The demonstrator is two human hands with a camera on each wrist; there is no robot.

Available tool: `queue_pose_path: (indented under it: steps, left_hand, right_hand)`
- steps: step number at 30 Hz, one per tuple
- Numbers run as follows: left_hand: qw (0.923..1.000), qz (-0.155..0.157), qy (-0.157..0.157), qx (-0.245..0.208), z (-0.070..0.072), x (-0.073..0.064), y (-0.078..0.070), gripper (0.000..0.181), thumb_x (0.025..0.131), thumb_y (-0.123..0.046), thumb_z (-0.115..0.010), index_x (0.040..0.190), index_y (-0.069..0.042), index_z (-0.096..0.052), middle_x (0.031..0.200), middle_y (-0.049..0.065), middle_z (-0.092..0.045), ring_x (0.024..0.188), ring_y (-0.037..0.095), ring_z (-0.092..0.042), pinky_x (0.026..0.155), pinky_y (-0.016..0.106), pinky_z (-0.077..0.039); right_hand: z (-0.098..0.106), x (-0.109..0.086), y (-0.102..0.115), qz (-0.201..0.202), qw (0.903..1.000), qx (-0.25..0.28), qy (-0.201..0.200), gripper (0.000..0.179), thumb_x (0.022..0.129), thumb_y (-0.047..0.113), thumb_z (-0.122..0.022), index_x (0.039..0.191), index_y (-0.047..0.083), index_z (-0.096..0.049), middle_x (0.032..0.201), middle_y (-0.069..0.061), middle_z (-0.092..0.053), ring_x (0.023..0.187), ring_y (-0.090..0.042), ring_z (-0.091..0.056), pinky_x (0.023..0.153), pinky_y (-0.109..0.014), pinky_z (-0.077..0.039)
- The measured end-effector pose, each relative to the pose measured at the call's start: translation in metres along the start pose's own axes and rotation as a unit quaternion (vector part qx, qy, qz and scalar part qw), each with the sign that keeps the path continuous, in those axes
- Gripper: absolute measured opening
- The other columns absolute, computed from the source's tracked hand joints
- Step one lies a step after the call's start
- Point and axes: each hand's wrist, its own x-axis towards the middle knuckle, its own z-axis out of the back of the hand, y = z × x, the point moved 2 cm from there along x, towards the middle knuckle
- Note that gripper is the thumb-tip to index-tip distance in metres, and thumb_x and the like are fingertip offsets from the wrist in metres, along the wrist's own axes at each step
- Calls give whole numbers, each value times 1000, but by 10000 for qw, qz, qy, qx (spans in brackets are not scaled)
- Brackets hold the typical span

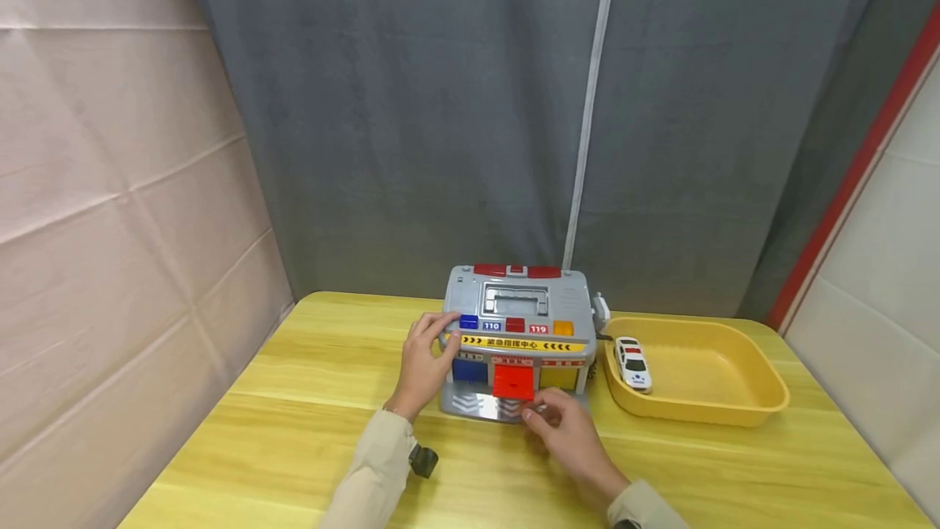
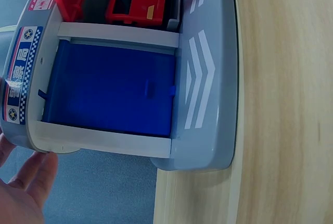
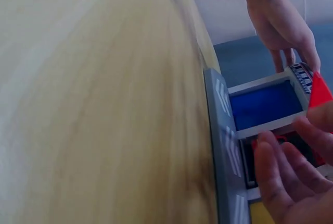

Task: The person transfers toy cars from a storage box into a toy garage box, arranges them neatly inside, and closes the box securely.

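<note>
A grey toy emergency station (image 1: 573,300) stands toward the back of the table. My left hand (image 1: 426,359) holds its left roof corner, thumb at the front and fingers on top beside the blue button (image 1: 468,322). The red door (image 1: 512,382) is raised, and a red toy vehicle (image 2: 140,2) sits in the middle bay behind it. The blue door (image 2: 112,88) and the yellow door (image 1: 556,378) are down. Just in front of the red door is my right hand (image 1: 569,431), its fingers loosely bent and apart, with nothing visible between them.
To the station's right lies a yellow tray (image 1: 705,415). A white toy police car (image 1: 632,364) leans on the tray's left side. A grey curtain (image 1: 441,121) hangs behind the wooden table (image 1: 294,415).
</note>
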Motion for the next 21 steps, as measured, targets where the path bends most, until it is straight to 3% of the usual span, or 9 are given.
queue_pose_path:
  steps: [3, 6, 10, 13, 15, 17, 21]
  left_hand:
    - [10000, 16, 11, -37, 0, 0, 0, 30, 96, -22, -65, 125, -17, -70, 123, 4, -65, 119, 24, -56, 102, 48, -45]
    - [10000, -17, -7, -10, 0, 1, 0, 30, 96, -22, -65, 125, -17, -70, 122, 3, -65, 119, 24, -56, 102, 48, -45]
    - [10000, -49, -39, 16, 0, 1, 0, 30, 96, -21, -66, 125, -17, -70, 122, 3, -66, 119, 24, -56, 101, 48, -45]
    - [10000, -19, -14, -12, 0, 1, -1, 30, 96, -22, -65, 125, -17, -70, 122, 4, -65, 119, 24, -56, 102, 49, -45]
    - [10000, 12, 18, -21, 0, 1, -1, 31, 96, -22, -65, 126, -17, -70, 122, 4, -65, 119, 25, -56, 103, 49, -44]
    - [9999, 86, 63, -22, 0, 1, 0, 31, 97, -22, -64, 127, -17, -69, 123, 4, -65, 120, 24, -55, 104, 48, -44]
    - [9997, 203, 105, -58, -1, 0, 2, 30, 97, -24, -64, 127, -18, -69, 124, 3, -64, 122, 23, -54, 105, 47, -43]
  right_hand:
    - [7, 0, 5, 521, 9964, -295, -608, 6, 89, 4, -69, 91, 6, -73, 92, -4, -67, 74, -8, -58, 63, -20, -51]
    - [13, -1, 9, 1378, 9796, -681, -1292, 9, 86, -1, -71, 86, 8, -73, 84, -1, -67, 70, -2, -57, 61, -18, -51]
    - [18, 0, 15, 2664, 9377, -1090, -1945, 18, 79, -7, -75, 83, 10, -70, 81, 3, -66, 67, -1, -57, 55, -16, -49]
    - [21, 0, 23, 3416, 9029, -1492, -2141, 23, 73, -7, -80, 86, 9, -70, 87, 2, -66, 78, -7, -60, 63, -16, -49]
    - [22, 2, 29, 3667, 8858, -1863, -2147, 27, 70, -3, -84, 91, 9, -71, 94, -1, -66, 90, -13, -59, 76, -21, -48]
    - [24, 5, 34, 3733, 8766, -2225, -2068, 34, 69, 3, -87, 98, 9, -71, 103, -3, -65, 102, -19, -55, 89, -29, -46]
    - [27, 13, 41, 3524, 8761, -2782, -1754, 55, 66, 13, -93, 114, 10, -69, 119, -11, -61, 121, -29, -45, 100, -47, -42]
